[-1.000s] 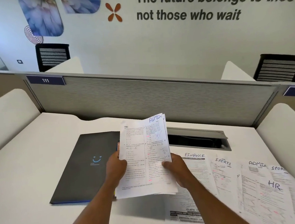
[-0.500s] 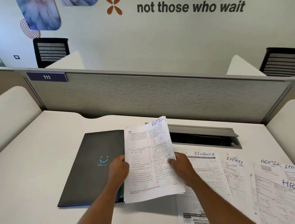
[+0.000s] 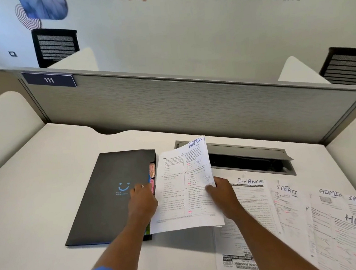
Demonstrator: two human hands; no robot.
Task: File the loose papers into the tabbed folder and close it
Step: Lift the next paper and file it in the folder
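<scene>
White desk (image 3: 48, 189) below a grey partition: the dark folder (image 3: 105, 195) lies closed at left, long axis running near to far, tabs (image 3: 152, 173) on its right edge. The left hand (image 3: 142, 202) sits at that edge, grip unclear. The right hand (image 3: 223, 197) pinches the ADMIN sheets (image 3: 184, 188) just right of the tabs.

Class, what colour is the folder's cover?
The folder is dark grey with a small blue smiley; head view.

Held sheets (image 3: 184, 190) cover most tabs (image 3: 152, 169) of the folder (image 3: 111, 190).
</scene>
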